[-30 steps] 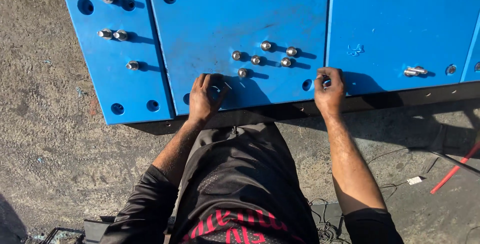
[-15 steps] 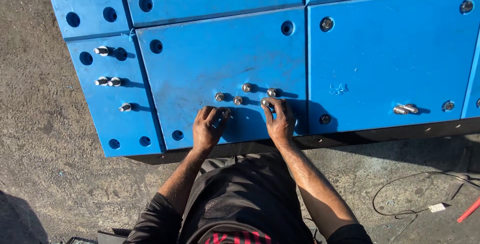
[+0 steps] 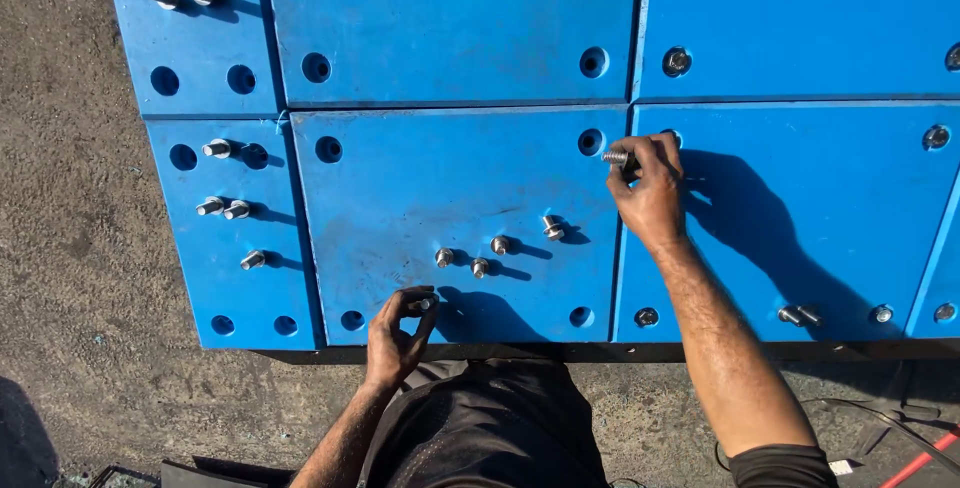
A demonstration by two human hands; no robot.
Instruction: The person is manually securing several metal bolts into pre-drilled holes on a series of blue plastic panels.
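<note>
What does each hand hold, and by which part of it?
The right hand holds a silver metal bolt by its head end, shank pointing left. The left hand pinches another small silver bolt in its fingertips.

Panels [image 3: 450, 198] lie flat, edge to edge, on ground [image 3: 70, 248]. Four loose bolts [image 3: 495, 248] stand mid-panel, near side. Left hand [image 3: 395, 333] at near edge, bolt [image 3: 420, 304] in fingertips. Right hand [image 3: 650, 193] farther and to the right, second bolt [image 3: 617, 158] just right of a hole [image 3: 590, 142]. More bolts [image 3: 225, 206] on left panel.
</note>
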